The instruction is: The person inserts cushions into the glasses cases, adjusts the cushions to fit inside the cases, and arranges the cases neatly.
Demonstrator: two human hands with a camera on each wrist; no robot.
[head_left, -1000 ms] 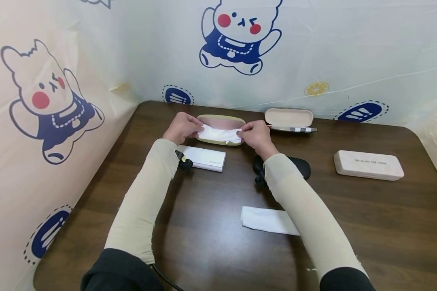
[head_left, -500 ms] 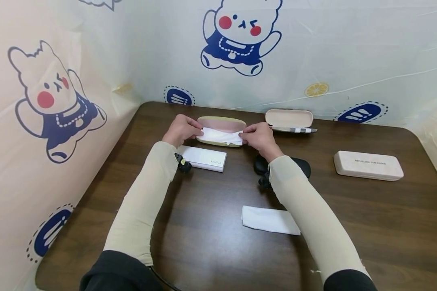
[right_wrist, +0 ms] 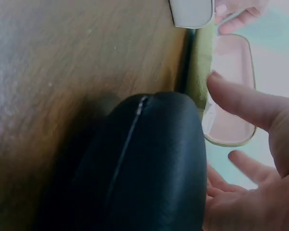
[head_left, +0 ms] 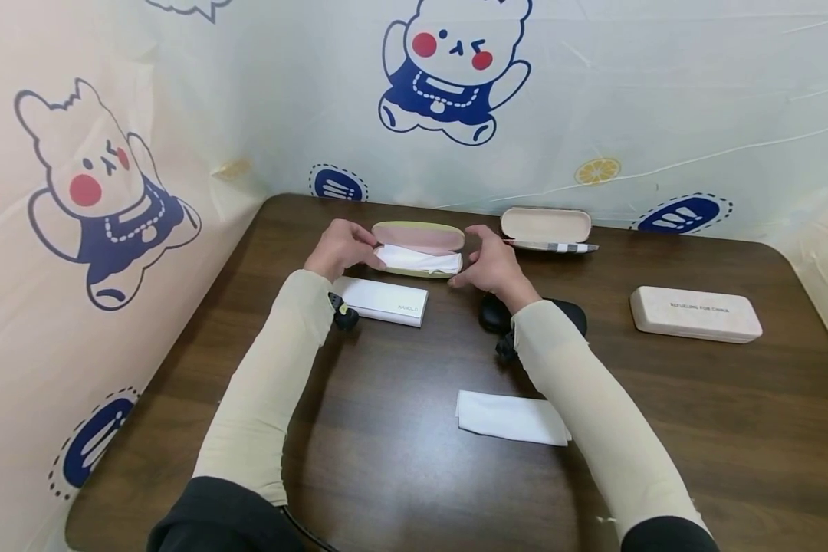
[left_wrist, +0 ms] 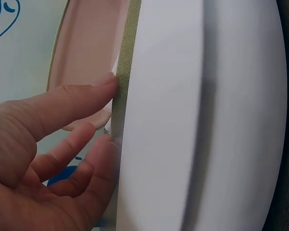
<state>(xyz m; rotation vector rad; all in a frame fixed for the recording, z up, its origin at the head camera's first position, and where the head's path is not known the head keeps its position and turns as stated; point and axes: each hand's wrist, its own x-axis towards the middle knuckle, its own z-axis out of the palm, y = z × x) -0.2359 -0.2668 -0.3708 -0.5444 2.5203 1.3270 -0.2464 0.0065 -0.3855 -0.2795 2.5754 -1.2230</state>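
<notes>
A glasses case (head_left: 421, 272) with a green outside and a pink lining stands with its lid up at the table's back. Inside its lower half lies a folded white cloth (head_left: 417, 258). My left hand (head_left: 341, 249) holds the case's left end, thumb on the front rim and fingers curved at the end, as the left wrist view shows. Around the right end, my right hand (head_left: 493, 264) is spread, holding nothing; its thumb (right_wrist: 231, 96) is by the front corner. Close under the right wrist sits a black case (right_wrist: 154, 159).
A white box (head_left: 386, 300) lies in front of the green case. Back right, an open pale case (head_left: 547, 224) has a checked edge. Farther right rests a closed pale case (head_left: 697, 313). Another folded white cloth (head_left: 510, 418) lies near the right forearm on the brown table (head_left: 400, 460).
Both hands have let go of the cloth, which now lies in the green case. The right hand's fingers have spread apart around the right end; the left hand has shifted slightly to the case's end.
</notes>
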